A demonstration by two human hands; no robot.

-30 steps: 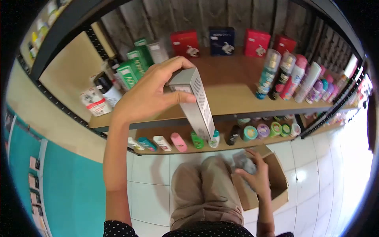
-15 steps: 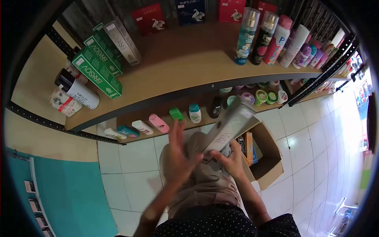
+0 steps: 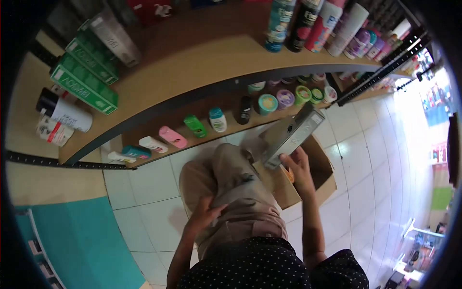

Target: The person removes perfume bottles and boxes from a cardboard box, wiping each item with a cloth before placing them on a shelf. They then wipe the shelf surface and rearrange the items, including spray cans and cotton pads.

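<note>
My right hand (image 3: 301,174) grips a long grey-silver carton (image 3: 294,139) near its lower end, thumb on its front face. The carton is tilted, its far end pointing up and to the right, and its lettering is too blurred to read fully. Beneath it an open cardboard box (image 3: 323,190) stands on the floor, partly covered by the carton and my hand. A bit of orange packaging shows inside the box. My left hand (image 3: 204,217) holds nothing, its fingers apart, over the thigh of my beige trousers (image 3: 240,195).
On the upper shelf (image 3: 192,62) stand green cartons (image 3: 84,84), a similar grey carton (image 3: 114,38) and several spray bottles (image 3: 279,26). The lower shelf holds bottles, including a pink one (image 3: 172,137), and round tubs (image 3: 285,98). White floor tiles (image 3: 365,159) lie right of the box.
My left hand has come off the carton and dropped toward my thigh. My right hand has carried the carton right, over the cardboard box. The view has shifted.
</note>
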